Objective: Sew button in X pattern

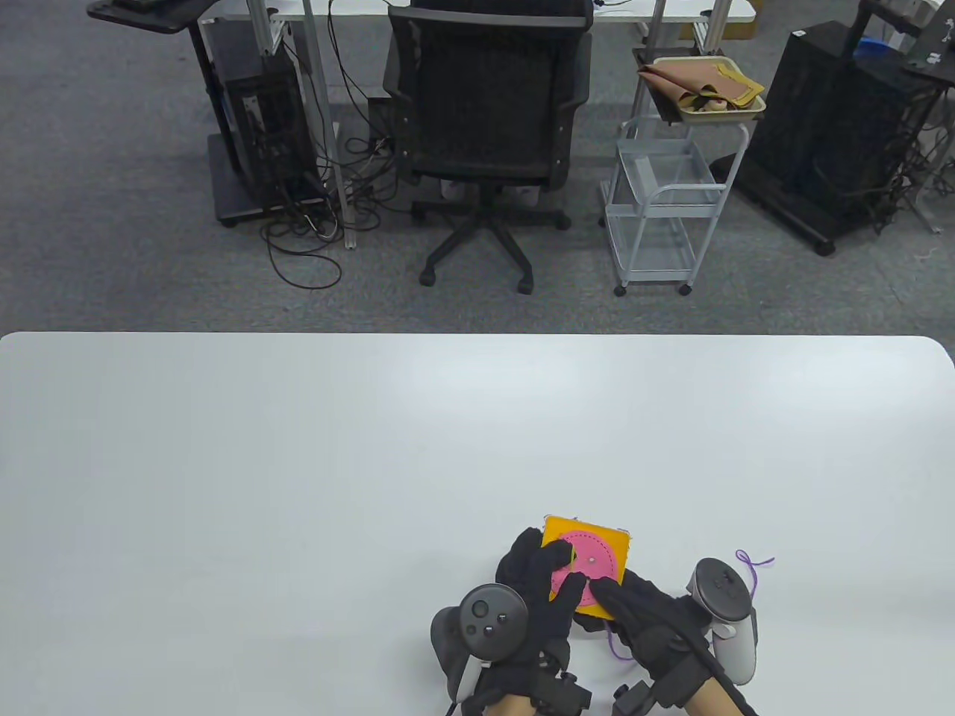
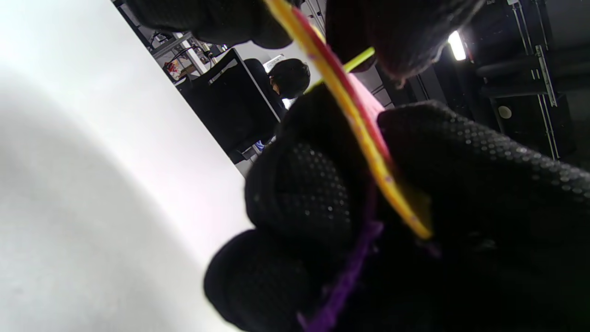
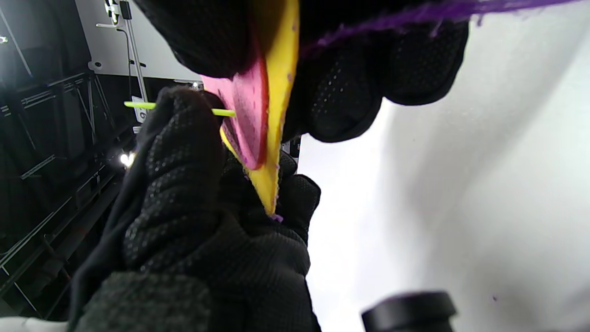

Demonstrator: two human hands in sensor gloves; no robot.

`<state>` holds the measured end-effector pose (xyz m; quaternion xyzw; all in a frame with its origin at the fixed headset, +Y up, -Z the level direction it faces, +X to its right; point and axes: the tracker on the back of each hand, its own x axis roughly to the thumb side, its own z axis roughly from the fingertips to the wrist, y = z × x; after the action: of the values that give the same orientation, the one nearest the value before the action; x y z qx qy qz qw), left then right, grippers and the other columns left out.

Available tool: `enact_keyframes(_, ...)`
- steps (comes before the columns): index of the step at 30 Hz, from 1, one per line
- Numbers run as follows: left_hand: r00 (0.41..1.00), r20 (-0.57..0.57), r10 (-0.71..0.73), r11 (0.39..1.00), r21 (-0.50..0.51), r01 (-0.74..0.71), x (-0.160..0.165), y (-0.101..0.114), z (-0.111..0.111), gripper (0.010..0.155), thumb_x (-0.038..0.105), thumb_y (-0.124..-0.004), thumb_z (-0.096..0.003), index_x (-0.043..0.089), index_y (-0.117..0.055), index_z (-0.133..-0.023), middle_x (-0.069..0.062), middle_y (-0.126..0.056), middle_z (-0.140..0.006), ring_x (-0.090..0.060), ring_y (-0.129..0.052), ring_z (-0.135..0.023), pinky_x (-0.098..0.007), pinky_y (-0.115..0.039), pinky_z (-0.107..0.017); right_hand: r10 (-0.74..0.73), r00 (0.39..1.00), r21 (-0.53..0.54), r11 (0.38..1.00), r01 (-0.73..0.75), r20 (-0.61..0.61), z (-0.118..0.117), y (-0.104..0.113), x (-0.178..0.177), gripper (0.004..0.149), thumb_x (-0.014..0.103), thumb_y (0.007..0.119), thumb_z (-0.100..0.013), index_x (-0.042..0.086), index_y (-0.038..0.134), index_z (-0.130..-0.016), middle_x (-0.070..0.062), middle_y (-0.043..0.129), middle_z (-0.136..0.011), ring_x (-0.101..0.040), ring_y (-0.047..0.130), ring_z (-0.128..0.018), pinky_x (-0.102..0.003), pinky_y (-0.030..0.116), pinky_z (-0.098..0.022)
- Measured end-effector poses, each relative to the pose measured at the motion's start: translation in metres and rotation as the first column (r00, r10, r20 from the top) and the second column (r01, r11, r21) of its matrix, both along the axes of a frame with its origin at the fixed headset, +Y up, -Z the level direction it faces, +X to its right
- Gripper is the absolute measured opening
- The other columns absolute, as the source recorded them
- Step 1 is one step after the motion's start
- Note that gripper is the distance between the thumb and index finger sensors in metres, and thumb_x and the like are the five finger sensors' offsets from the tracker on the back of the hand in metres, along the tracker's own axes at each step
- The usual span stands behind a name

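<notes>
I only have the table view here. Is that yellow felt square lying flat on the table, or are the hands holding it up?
Observer: Held up. In the right wrist view the yellow felt square stands edge-on, with the left hand gripping both faces.
Operator: Where's the needle?
Observer: A lime-green needle sticks out of the pink disc, crossing behind a left finger.
Operator: And the yarn?
Observer: The purple yarn runs down the yellow back side, against the fingers.
</notes>
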<state>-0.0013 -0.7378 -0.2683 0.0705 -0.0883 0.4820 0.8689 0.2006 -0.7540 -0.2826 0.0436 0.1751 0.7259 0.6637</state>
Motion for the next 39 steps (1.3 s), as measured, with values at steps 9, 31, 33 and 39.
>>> enact_keyframes(9, 1.000, -0.028, 0.006, 1.000, -0.012, -0.006, -0.003, 0.000, -0.001, 0.037, 0.034, -0.075, -0.0523, 0.024, -0.072, -0.088, -0.020, -0.054, -0.107, -0.046, -0.062, -0.095, -0.062, -0.059, -0.064, 0.014, 1.000, 0.011, 1.000, -0.014, -0.010, 0.003, 0.001, -0.004, 0.045, 0.037, 0.066, -0.055, 0.015, 0.067, -0.094, -0.011, 0.087, -0.083, -0.024, 0.088, -0.071, -0.050, 0.071, -0.066)
enact_keyframes(31, 0.935, -0.186, 0.303, 0.952, 0.029, -0.303, -0.061, 0.005, -0.007, 0.038, 0.030, -0.067, -0.0536, 0.018, -0.063, -0.090, -0.009, -0.081, -0.094, -0.032, -0.089, -0.081, -0.054, -0.078, -0.056, 0.082, 0.993, 0.000, 0.997, -0.083, 0.090, -0.007, -0.003, 0.013, 0.044, 0.037, 0.065, -0.055, 0.016, 0.069, -0.094, -0.010, 0.089, -0.080, -0.024, 0.089, -0.068, -0.050, 0.071, -0.065)
enact_keyframes(33, 0.919, -0.210, 0.334, 0.942, 0.044, -0.332, -0.069, 0.005, -0.006, 0.038, 0.030, -0.067, -0.0536, 0.018, -0.062, -0.090, -0.007, -0.086, -0.090, -0.030, -0.094, -0.078, -0.052, -0.081, -0.054, 0.090, 0.991, 0.001, 0.996, -0.091, 0.100, -0.008, -0.004, 0.016, 0.045, 0.038, 0.065, -0.055, 0.016, 0.069, -0.094, -0.010, 0.089, -0.080, -0.024, 0.089, -0.068, -0.050, 0.071, -0.065)
enact_keyframes(39, 0.863, -0.289, 0.415, 0.909, 0.096, -0.405, -0.097, 0.005, -0.003, 0.039, 0.030, -0.066, -0.0537, 0.017, -0.062, -0.090, -0.003, -0.094, -0.081, -0.024, -0.102, -0.068, -0.047, -0.087, -0.048, 0.075, 0.989, -0.008, 0.997, -0.074, 0.126, -0.011, -0.004, 0.022, 0.044, 0.038, 0.065, -0.055, 0.016, 0.069, -0.094, -0.010, 0.089, -0.080, -0.023, 0.089, -0.068, -0.050, 0.071, -0.065)
